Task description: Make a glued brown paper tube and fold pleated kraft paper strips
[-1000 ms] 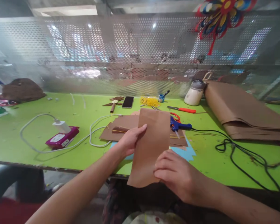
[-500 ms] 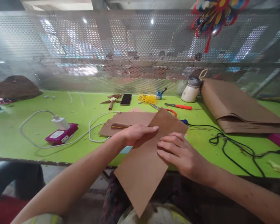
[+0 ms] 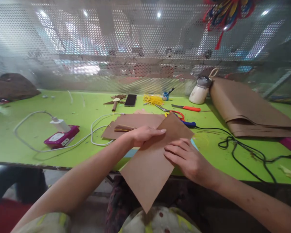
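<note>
A brown kraft-paper sheet (image 3: 151, 168) lies slantwise between my hands, its lower corner sticking out past the table's front edge. My left hand (image 3: 145, 134) grips its left edge, thumb on top and fingers underneath. On the opposite edge, the fingers of my right hand (image 3: 184, 158) are bent over the top, with the right thumb hidden. Behind the sheet lies a stack of brown paper pieces (image 3: 145, 119) with a narrow folded brown strip (image 3: 123, 128) on it. Orange-handled scissors (image 3: 178, 114) and a blue-handled tool (image 3: 190, 124) with a black cord rest just beyond the sheet's upper corner.
A white charging cable runs from a purple power strip (image 3: 61, 137) on the left. Farther back are a phone (image 3: 130, 100), yellow strands (image 3: 153, 99), a red-handled knife (image 3: 191, 108) and a white bottle (image 3: 199, 92). Large folded brown paper (image 3: 252, 110) fills the right, beside tangled black cord (image 3: 235, 145).
The sheet's lower corner has risen a little, and more of the scissors and blue handle shows behind it. Both hands keep their hold. The head view has shifted slightly.
</note>
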Motion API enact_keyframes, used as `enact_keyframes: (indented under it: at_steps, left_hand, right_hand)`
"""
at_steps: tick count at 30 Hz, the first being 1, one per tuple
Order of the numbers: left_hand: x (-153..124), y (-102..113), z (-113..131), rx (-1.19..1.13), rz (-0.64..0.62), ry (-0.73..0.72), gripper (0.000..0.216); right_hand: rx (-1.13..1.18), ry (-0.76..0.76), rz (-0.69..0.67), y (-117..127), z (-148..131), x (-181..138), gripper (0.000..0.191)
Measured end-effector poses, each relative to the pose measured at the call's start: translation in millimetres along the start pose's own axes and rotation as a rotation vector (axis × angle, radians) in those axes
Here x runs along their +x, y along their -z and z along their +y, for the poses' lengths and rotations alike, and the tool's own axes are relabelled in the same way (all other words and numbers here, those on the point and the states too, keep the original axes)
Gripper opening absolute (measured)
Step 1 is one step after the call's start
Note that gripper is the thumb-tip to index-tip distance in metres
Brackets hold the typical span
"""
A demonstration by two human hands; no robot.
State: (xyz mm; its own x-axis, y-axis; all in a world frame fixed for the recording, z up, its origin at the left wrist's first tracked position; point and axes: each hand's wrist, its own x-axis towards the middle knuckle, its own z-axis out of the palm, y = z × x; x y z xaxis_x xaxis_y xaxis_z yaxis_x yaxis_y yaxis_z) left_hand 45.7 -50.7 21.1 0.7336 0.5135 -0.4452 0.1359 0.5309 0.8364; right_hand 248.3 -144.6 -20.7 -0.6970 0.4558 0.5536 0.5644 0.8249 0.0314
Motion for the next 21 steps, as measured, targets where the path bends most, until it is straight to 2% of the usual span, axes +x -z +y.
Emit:
enact_keyframes:
  at_steps: [6, 16, 21]
  left_hand:
    - [2, 6, -6, -0.069, -0.023, -0.022, 0.027]
    - [5, 5, -7, -0.03, -0.026, 0.007, 0.037]
    - [7, 5, -10, 0.043, 0.031, -0.009, 0.039]
  right_hand:
    - [0.008, -0.046, -0.026, -4, -1, 0, 0.026]
    - [-0.003, -0.046, -0.045, -6, -10, 5, 0.027]
    - [-0.031, -0.073, -0.082, -8, -18, 8, 0.029]
